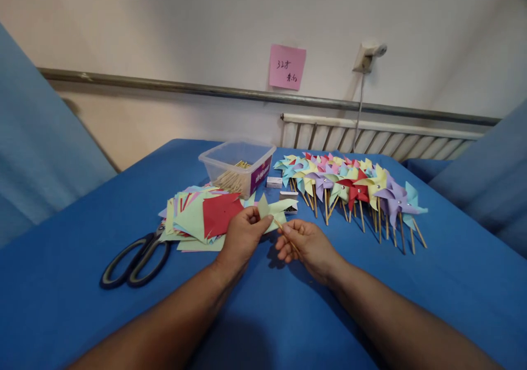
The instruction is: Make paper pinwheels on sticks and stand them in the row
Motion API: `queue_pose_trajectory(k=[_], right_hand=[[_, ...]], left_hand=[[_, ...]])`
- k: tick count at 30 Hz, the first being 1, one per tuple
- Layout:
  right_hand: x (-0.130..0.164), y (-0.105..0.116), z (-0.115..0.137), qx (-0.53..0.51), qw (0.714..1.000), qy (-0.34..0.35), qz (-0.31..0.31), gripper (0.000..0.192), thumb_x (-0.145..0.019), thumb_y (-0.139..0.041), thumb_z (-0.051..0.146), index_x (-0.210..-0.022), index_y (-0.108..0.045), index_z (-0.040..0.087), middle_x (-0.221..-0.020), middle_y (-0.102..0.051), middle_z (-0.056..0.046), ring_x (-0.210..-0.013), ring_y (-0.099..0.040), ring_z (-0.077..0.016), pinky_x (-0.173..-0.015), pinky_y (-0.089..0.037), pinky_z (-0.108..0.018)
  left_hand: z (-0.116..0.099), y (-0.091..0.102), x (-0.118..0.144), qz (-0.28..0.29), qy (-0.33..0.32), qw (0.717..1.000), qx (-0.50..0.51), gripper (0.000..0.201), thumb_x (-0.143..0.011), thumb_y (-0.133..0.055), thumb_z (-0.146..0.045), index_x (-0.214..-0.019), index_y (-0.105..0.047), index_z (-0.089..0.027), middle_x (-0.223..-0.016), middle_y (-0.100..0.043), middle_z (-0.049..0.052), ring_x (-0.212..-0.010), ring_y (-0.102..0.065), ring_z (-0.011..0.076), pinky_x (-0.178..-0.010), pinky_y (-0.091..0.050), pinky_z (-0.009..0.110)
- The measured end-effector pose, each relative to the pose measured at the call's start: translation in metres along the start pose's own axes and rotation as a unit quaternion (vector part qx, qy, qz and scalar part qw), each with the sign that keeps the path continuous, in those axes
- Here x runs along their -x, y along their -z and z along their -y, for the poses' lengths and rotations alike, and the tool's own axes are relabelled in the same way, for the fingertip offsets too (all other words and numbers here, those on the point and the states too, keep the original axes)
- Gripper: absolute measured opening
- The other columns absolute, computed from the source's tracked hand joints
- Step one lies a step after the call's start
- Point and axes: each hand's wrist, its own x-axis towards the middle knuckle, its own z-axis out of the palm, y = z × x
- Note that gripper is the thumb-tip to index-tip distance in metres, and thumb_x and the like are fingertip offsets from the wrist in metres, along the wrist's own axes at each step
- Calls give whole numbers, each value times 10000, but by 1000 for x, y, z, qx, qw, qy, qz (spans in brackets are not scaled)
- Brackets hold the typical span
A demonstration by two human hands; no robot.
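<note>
Two hands at frame centre | left hand (242,233) pinches pale green pinwheel (275,209) steady | right hand (307,244) grips wooden stick (287,235) beneath it | paper stack (201,216) beside left hand, within reach.

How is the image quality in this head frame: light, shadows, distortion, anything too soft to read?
Head view: light is soft and even, with no glare on the blue table; faint shadows lie under the left hand and right hand. The wall rail bows, showing wide-angle distortion. The pale green paper and thin stick are sharp enough; writing on the pink note stays unreadable.
</note>
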Motion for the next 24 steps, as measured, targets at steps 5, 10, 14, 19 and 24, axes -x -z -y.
queue_pose_trajectory(k=[5,10,14,19,24], right_hand=[[1,-1,0,23,1000,11,7,453,-685,-672,583,-762,-494,174,-622,-679,-17,-467,-625,-118,-441,-440,-205],[4,-3,0,37,999,34,1,430,-693,-664,571,-774,-505,180,-655,-690,-29,-511,-638,-130,-473,-453,-224],[6,-1,2,96,989,99,-58,326,-720,-669,483,-724,-565,174,-594,-631,3,-473,-556,-98,-432,-392,-204],[7,1,4,133,978,110,-114,292,-718,-661,459,-675,-585,181,-458,-479,63,-355,-334,-59,-349,-257,-205],[4,1,1,121,984,76,-102,319,-709,-663,472,-634,-565,179,-435,-475,57,-369,-372,-66,-362,-265,-195]], left_hand=[[-2,-1,2,8,12,1000,10,307,-584,-775,-336,-768,-657,-119,-731,-694,49,-667,-628,167,-640,-485,270],[-4,-2,3,14,8,1000,5,279,-597,-766,-310,-771,-658,-121,-726,-693,41,-650,-617,149,-636,-482,258],[-6,-3,5,7,15,1000,9,281,-591,-764,-312,-766,-657,-119,-697,-683,36,-617,-604,143,-584,-467,242],[-6,-5,6,4,22,999,23,284,-589,-757,-321,-758,-649,-120,-662,-662,20,-595,-594,136,-565,-461,240],[-2,-7,9,16,41,999,4,274,-587,-768,-327,-705,-620,-129,-616,-633,11,-559,-578,132,-525,-441,235]])
